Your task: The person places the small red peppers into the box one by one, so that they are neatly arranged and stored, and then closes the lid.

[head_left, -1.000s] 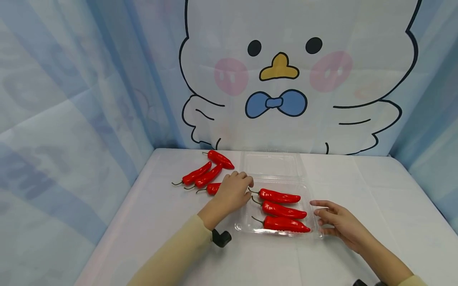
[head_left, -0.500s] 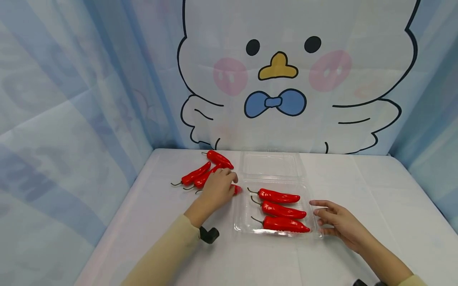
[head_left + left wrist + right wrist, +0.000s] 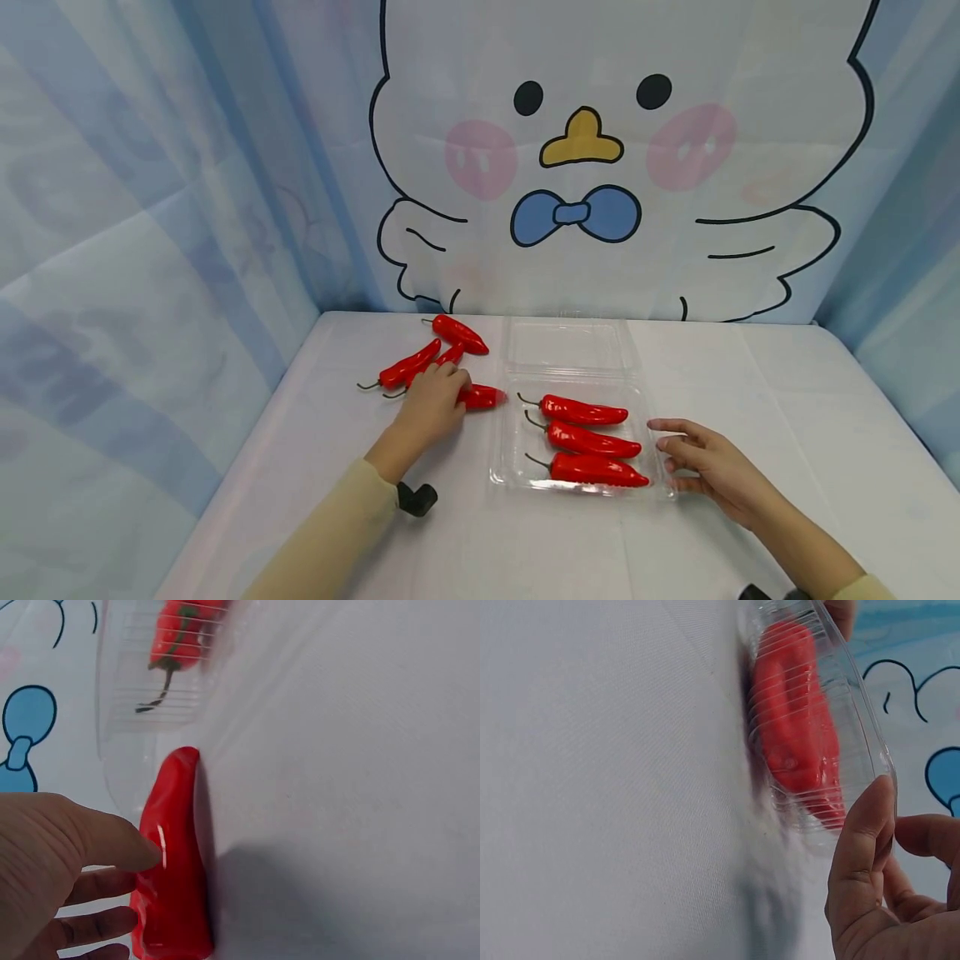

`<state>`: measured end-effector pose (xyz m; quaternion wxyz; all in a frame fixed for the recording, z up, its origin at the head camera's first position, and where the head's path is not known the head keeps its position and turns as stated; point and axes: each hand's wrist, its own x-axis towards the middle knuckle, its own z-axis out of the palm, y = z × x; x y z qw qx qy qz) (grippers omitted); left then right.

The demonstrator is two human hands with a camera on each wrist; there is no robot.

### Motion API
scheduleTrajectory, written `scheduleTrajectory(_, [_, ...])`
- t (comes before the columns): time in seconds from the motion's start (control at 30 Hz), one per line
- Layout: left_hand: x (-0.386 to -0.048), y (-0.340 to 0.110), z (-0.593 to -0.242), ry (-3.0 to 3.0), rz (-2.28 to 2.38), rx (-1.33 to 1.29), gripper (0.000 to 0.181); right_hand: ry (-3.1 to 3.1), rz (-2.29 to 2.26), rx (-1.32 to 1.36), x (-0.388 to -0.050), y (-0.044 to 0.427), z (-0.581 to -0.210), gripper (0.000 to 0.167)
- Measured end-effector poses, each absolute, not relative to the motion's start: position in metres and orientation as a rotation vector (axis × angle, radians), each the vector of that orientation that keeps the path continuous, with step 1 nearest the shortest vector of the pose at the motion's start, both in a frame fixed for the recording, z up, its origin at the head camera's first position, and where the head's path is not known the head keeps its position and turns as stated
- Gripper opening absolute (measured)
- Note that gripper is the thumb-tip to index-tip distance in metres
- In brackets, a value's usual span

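My left hand (image 3: 431,408) lies over a red chili pepper (image 3: 483,397) on the table, left of a clear plastic clamshell box (image 3: 506,467). In the left wrist view, its thumb (image 3: 139,847) touches the side of that chili pepper (image 3: 174,870); its other fingers reach along the far side, their tips partly hidden. My right hand (image 3: 708,467) rests at the box's right rim, fingers slightly bent; in the right wrist view, a digit (image 3: 866,832) touches the clear wall. Three red chili peppers (image 3: 592,447) lie side by side in the box, stems to the left.
Behind the left hand several loose chili peppers (image 3: 460,333) lie on the white table (image 3: 787,392). The box's lid (image 3: 566,343) is folded back behind its base. A printed cloth (image 3: 577,275) hangs at the table's back edge.
My left hand has moved left from the box's edge, along the nearest loose chili pepper, uncovering its tip. That pepper has stayed in place. The right hand and the box have not visibly moved.
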<state>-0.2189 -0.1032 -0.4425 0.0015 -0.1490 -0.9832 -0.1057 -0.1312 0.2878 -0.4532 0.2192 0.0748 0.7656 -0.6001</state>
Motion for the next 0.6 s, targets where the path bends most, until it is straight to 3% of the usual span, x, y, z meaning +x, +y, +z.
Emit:
scheduleTrajectory(0.2, [-0.219, -0.106, -0.449, -3.097, -0.315, -0.425, 0.046, 2.114, -1.663, 0.203, -0.132, 0.288, -0.452, 0.062])
scheduleTrajectory(0.6, [-0.224, -0.112, -0.459, -3.091, -0.286, -0.432, 0.052, 2.109, -1.672, 0.197, -0.131, 0.287, -0.453, 0.061])
